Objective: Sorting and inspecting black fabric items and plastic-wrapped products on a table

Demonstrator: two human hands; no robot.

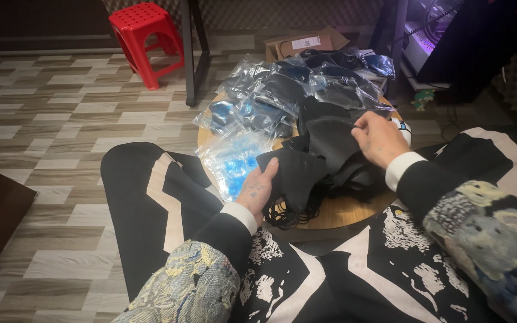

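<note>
Left hand (261,190) gripped a black cloth mask (294,173) by its edge; right hand (379,139) pinched the mask pile (336,143) just beside it — soft, light, floppy stuff, so edges or ear loops looked easiest to grab.

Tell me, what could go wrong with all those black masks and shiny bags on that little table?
The clear bags hang over the edge of the round table and might slide onto the floor. The ear loops look tangled, so the left hand lifting one black mask could drag others from the pile under the right hand.
</note>
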